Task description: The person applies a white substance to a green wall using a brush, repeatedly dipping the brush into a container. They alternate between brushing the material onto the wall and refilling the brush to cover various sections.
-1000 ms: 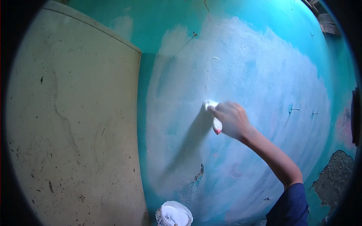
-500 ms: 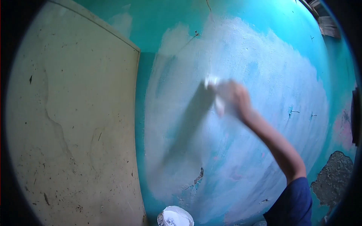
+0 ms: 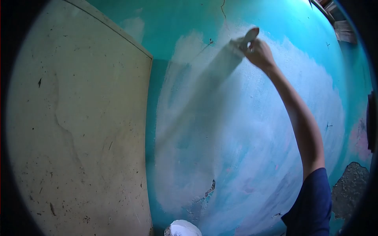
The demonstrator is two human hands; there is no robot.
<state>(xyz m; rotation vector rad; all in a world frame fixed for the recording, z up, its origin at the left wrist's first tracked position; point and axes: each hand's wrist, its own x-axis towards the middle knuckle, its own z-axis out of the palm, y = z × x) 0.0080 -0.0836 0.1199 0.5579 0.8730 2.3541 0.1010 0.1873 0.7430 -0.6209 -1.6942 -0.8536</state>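
My right hand (image 3: 260,53) is raised near the top of the white-smeared patch (image 3: 260,118) on the turquoise wall (image 3: 177,19). Its fingers are closed around a brush (image 3: 251,35), whose handle end points up and whose bristle end meets the wall at the left of the hand. A long shadow of hand and arm falls down and left over the patch. At the bottom edge stands a round tub (image 3: 183,228) with white material inside, far below the hand. My left hand does not show.
A large beige panel (image 3: 82,126) with dark specks fills the left side. Small nails (image 3: 211,41) stick out of the wall. A chipped hole (image 3: 210,188) is low in the patch, and bare grey plaster (image 3: 350,188) shows at the lower right.
My right hand has moved up and slightly right with the brush, from mid-patch to near its top edge. The arm is more stretched, and the view has shifted slightly.
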